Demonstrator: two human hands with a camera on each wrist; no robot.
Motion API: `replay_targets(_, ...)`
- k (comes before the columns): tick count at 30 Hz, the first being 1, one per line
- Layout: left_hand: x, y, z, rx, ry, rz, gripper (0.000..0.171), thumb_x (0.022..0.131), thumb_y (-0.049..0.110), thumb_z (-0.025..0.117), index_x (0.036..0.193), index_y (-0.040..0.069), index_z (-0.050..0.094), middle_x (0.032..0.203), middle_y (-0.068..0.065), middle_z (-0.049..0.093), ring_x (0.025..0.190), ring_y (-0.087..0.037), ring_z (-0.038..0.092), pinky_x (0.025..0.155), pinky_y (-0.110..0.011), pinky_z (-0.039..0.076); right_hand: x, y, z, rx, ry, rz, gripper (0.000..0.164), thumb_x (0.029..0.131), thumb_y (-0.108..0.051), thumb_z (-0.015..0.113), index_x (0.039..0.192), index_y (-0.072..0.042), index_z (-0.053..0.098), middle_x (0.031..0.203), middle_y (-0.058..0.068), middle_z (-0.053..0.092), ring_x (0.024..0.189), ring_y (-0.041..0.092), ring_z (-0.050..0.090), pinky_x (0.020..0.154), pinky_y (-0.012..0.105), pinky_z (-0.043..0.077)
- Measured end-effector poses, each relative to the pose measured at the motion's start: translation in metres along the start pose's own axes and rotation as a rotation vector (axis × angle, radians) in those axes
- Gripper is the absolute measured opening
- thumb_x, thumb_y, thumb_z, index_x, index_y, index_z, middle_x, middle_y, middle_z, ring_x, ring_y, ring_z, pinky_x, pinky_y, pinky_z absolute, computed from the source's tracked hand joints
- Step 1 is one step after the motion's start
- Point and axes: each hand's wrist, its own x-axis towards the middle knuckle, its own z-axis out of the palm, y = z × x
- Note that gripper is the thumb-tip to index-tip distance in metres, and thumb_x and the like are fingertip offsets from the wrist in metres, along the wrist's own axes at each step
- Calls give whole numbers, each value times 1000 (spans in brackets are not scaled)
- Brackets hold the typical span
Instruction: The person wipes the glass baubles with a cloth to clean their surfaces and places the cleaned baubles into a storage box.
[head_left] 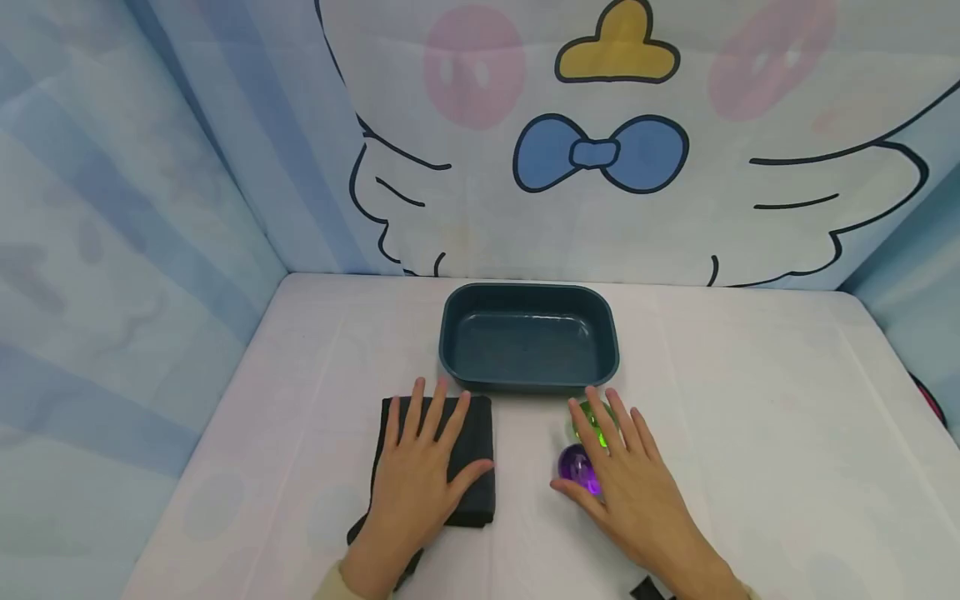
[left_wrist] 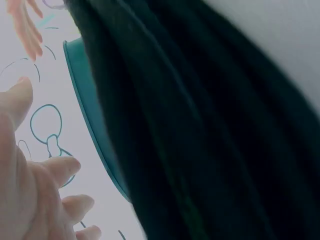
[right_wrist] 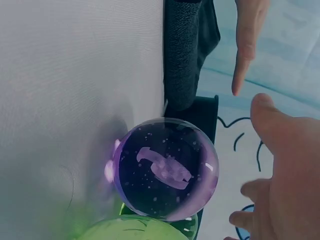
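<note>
My left hand hovers palm down with spread fingers above a folded dark cloth. In the left wrist view the cloth fills much of the picture, apart from the fingers. On the right, my right hand is spread over two clear balls and partly hides them. One is a purple ball with a pale shape inside, large in the right wrist view. Next to it lies a green ball. Neither hand grips anything.
A dark teal rectangular basin stands behind the cloth and balls, its inside visible. A small black item lies at the front edge by the right wrist. Printed curtains enclose the white table at the back and sides.
</note>
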Motion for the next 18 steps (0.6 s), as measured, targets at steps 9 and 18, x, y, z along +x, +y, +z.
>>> replay_targets(9,-1,-12,0,-65,-7,-24,79,94,67,45,157,23,28,166,-11,16,152,-37,13,121,-59,20,0,-1,-2,12,27,-73,80,87,-60,65,151,-18,42,162,13,28,148,37,20,117,57,28)
replay_targets(18,-4,-25,6,-100,6,-67,76,94,60,55,154,18,35,162,-16,26,147,-41,25,117,-60,27,0,-1,-3,34,70,-108,67,81,-50,78,136,-17,60,141,11,53,127,31,50,98,50,52)
